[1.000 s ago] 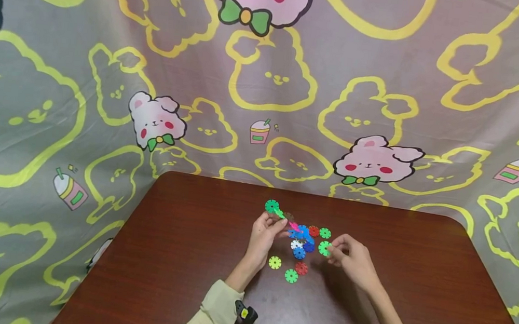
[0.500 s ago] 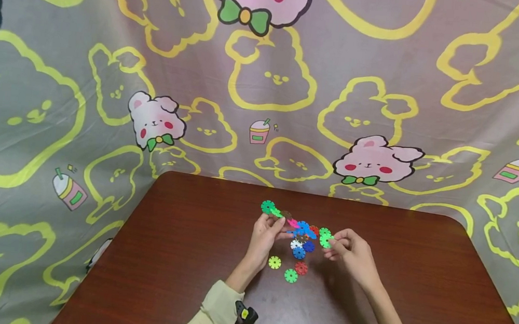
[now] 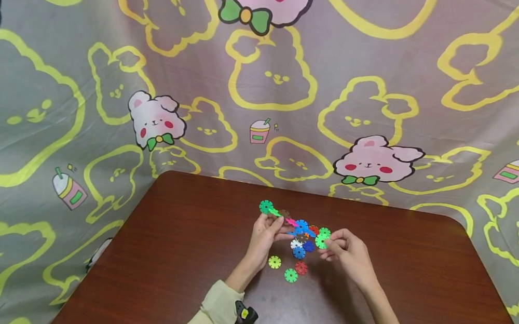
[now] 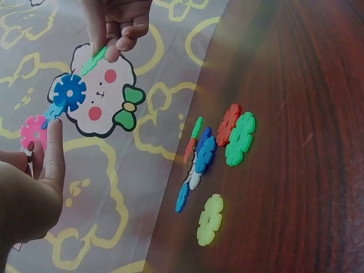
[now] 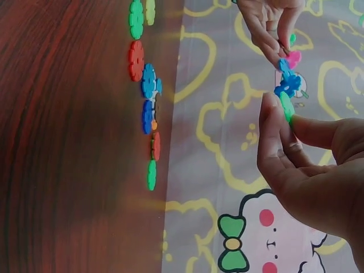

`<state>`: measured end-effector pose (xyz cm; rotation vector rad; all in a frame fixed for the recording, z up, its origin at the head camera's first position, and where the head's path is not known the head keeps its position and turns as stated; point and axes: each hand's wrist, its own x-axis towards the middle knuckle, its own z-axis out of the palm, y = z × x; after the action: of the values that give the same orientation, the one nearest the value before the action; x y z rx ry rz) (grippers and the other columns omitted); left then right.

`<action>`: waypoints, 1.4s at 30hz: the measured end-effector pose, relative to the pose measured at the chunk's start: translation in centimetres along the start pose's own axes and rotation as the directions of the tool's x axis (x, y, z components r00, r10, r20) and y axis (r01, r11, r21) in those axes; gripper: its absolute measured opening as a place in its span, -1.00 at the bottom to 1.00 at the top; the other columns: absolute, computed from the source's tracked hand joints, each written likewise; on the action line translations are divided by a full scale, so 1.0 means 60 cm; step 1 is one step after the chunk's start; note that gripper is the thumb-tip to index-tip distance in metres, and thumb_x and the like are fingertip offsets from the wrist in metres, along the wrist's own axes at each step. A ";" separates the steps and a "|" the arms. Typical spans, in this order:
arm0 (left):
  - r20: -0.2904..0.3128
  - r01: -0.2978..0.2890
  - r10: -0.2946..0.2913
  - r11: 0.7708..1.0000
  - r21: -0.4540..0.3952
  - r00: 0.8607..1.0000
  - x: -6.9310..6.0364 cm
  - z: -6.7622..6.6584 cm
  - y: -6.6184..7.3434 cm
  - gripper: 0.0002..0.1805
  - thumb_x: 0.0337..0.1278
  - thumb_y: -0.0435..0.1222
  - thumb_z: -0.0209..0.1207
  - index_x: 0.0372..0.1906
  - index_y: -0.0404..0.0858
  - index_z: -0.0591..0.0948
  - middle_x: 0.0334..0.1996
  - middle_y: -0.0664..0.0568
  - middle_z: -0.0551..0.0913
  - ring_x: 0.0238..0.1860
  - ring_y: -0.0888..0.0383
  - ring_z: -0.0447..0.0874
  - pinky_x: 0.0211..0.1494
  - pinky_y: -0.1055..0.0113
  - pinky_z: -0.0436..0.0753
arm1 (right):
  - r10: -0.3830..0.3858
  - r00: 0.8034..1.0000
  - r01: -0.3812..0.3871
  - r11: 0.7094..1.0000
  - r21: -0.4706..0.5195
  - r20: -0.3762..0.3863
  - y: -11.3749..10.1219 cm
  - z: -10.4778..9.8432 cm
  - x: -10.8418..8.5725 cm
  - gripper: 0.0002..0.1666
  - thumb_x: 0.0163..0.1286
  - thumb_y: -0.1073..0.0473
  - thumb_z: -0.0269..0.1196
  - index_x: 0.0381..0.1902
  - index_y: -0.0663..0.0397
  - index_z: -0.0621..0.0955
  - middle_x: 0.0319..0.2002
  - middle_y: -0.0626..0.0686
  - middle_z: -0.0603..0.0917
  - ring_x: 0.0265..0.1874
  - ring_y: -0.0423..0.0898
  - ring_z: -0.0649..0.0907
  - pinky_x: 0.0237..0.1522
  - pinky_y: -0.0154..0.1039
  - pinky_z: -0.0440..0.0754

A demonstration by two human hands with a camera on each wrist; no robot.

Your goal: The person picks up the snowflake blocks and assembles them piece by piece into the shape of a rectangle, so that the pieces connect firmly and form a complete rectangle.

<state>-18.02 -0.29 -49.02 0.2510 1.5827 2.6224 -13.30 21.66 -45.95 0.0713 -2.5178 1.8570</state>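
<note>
My left hand (image 3: 261,238) holds a chain of joined notched plastic discs above the table. A green disc (image 3: 266,207) is at its far left, a pink disc (image 4: 34,132) is by the fingers, and a blue disc (image 4: 69,92) is at the right end. Between thumb and fingers, my right hand (image 3: 349,251) pinches a light green disc (image 5: 287,107) edge-on to the blue one. Their edges meet or nearly meet; whether the notches are engaged I cannot tell. My left fingers hide part of the chain.
Loose discs lie on the brown table (image 3: 184,259) below the hands: a yellow disc (image 3: 275,262), a green disc (image 3: 291,275), a red disc (image 3: 301,268) and a cluster with a white disc (image 3: 296,244). A patterned cloth (image 3: 216,126) hangs behind the table.
My right hand has moved left and slightly up, bringing the light green disc to the chain's blue end. The chain in my left hand has tilted and shifted slightly left.
</note>
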 end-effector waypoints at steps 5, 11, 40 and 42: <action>-0.003 0.007 -0.007 1.000 0.007 1.000 -0.001 0.000 0.001 -0.82 0.55 -0.41 0.07 0.06 -0.46 0.44 -0.15 -0.07 0.70 -0.16 -0.02 0.83 -0.06 0.10 0.77 | -0.038 0.999 0.038 0.998 -0.041 -0.010 -0.002 0.004 -0.002 -0.84 0.52 0.36 0.24 -0.10 0.41 0.51 -0.35 0.31 0.74 -0.45 0.00 0.78 -0.30 -0.08 0.79; -0.001 0.012 -0.012 1.000 0.006 1.000 -0.002 0.002 0.005 -0.82 0.55 -0.44 0.05 0.08 -0.47 0.42 -0.14 -0.07 0.68 -0.16 0.00 0.82 -0.04 0.12 0.77 | -0.075 0.996 0.071 0.994 -0.082 -0.045 -0.003 0.009 -0.003 -0.91 0.51 0.40 0.23 -0.13 0.37 0.52 -0.37 0.30 0.73 -0.41 0.17 0.77 -0.30 -0.05 0.79; 0.027 -0.038 0.039 0.999 -0.031 0.999 0.003 0.001 0.000 -0.82 0.53 -0.48 0.03 0.07 -0.50 0.41 -0.18 -0.07 0.68 -0.22 0.08 0.82 -0.04 0.14 0.77 | -0.099 0.994 0.094 0.991 -0.091 -0.054 -0.003 0.013 -0.002 -0.85 0.47 0.38 0.29 -0.13 0.36 0.53 -0.38 0.24 0.75 -0.49 -0.12 0.75 -0.33 -0.13 0.78; 0.025 -0.025 0.026 0.999 -0.030 0.999 0.003 0.002 0.000 -0.81 0.54 -0.48 0.03 0.08 -0.51 0.41 -0.18 -0.07 0.68 -0.21 0.07 0.82 -0.03 0.14 0.76 | -0.104 0.993 0.098 0.990 -0.097 -0.057 -0.003 0.014 -0.002 -0.86 0.47 0.38 0.29 -0.14 0.35 0.53 -0.39 0.23 0.75 -0.49 -0.12 0.75 -0.32 -0.11 0.78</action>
<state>-18.15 -0.18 -48.95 0.3031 1.5421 2.6482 -13.16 20.81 -46.02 0.1352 -2.5059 1.6757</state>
